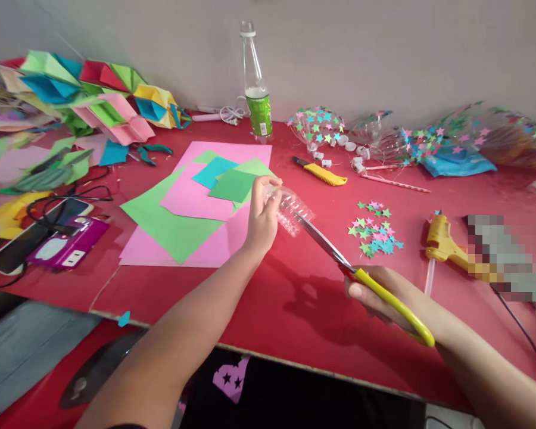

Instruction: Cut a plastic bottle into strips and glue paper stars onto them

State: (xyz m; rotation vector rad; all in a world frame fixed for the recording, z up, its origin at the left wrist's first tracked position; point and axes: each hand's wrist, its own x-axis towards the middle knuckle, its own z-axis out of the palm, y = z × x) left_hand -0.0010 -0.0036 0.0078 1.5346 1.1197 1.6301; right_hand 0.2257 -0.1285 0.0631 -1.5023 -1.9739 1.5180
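My left hand (262, 215) is closed on a clear ribbed piece of plastic bottle (291, 211), held a little above the red table (304, 310). My right hand (379, 296) grips yellow-handled scissors (361, 276). The scissor blades point up and left and their tips reach the plastic piece. Pink and green paper sheets (192, 214) lie on the table just left of my left hand.
A yellow glue gun (444, 243) and a pile of small paper stars (375, 229) lie to the right. A yellow box cutter (324, 173), a tall bottle (256, 89), star-covered clear bottles (321, 128), folded paper shapes (93, 95) and phones with cables (49, 238) stand further off.
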